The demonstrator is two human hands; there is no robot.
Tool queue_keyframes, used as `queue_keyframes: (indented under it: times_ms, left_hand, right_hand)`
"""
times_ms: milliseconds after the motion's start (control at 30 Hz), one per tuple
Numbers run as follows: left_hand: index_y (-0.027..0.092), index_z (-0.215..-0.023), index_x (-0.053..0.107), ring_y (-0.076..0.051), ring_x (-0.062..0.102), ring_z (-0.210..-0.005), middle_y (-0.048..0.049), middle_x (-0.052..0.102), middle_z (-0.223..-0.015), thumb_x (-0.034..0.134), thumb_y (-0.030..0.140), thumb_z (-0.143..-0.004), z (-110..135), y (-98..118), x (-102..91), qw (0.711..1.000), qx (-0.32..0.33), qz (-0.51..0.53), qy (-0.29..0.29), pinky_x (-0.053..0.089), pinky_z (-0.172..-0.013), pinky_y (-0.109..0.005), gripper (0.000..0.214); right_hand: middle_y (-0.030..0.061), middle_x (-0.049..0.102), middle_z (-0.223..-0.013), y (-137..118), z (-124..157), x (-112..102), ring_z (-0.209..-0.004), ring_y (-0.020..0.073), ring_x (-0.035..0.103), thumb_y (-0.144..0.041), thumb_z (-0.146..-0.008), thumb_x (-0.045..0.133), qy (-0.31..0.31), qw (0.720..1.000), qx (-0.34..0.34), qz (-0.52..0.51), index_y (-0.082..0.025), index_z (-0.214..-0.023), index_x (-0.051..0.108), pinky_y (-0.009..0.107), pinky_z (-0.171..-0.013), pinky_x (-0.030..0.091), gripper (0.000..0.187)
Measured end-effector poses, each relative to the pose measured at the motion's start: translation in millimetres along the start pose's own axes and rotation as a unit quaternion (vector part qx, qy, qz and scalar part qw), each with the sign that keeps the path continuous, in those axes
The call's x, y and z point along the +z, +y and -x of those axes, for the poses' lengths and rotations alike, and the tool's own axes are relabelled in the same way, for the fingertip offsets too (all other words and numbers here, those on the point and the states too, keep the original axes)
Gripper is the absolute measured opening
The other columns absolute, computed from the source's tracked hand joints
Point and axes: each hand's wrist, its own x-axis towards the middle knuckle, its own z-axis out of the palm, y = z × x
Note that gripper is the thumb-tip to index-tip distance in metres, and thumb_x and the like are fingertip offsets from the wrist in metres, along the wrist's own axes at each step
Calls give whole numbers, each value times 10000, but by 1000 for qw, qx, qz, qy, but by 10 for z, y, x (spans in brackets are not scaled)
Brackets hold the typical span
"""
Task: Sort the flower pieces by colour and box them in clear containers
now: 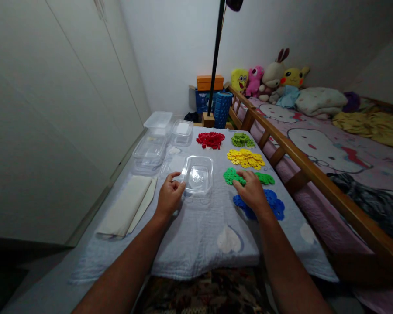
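Note:
My left hand [170, 194] is just left of a clear plastic container [199, 192], its thumb and index finger apart and the other fingers curled. I cannot tell whether it touches the rim. My right hand [251, 191] reaches over a pile of green flower-shaped plastic discs [231, 175], thumb and fingers apart at the pile and hiding its middle. Beneath that wrist lies a pile of blue discs [275, 205], partly covered. Farther back are yellow discs [245, 158], light green pieces [242, 139] and a heap of red pieces [211, 139].
More clear containers [149, 148] and a smaller lidded one [182, 128] stand at the back left. A folded beige cloth [124, 207] lies at the left. A wooden bed rail [301, 161] runs along the right side. A black pole [216, 56] rises behind the table.

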Motion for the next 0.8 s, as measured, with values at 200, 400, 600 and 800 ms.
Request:
queue_keyframes:
  times_ms: [200, 400, 600, 800]
  left_hand:
    - [177, -1213, 584, -97, 343, -491, 116, 397, -559, 663, 342, -802, 90, 18, -5, 999, -4, 41, -2, 289, -510, -214, 449]
    - [181, -1224, 579, -115, 415, -532, 105, 431, -562, 665, 401, -840, 120, 5, -13, 999, -1, 37, -12, 332, -560, -218, 451]
    - [186, -1236, 568, -110, 397, -522, 109, 439, -567, 697, 406, -816, 107, 3, -6, 999, -10, 43, -11, 331, -560, -218, 491]
    - [177, -1218, 586, -106, 390, -517, 108, 417, -563, 706, 355, -790, 118, 22, -26, 998, -15, 61, -9, 306, -539, -213, 479]
  right_hand:
    - [124, 754, -1080, 322, 125, -237, -1081, 290, 650, -280, -874, 529, -26, 999, 7, 46, -192, -992, 737, 459, -1004, 447, 255]
    - [120, 716, -1204, 608, 298, -440, -1178, 292, 610, -409, -925, 529, -20, 995, 50, 87, -219, -1086, 755, 463, -1057, 433, 336]
    - [159, 606, -1388, 842, 681, -402, -1290, 357, 545, -565, -863, 626, 5, 980, 117, 164, -226, -1278, 716, 526, -1096, 421, 544]
    - [168, 578, -1424, 665, 809, -232, -1302, 379, 516, -602, -840, 678, 1, 977, 99, 190, -228, -1296, 712, 557, -1087, 410, 591]
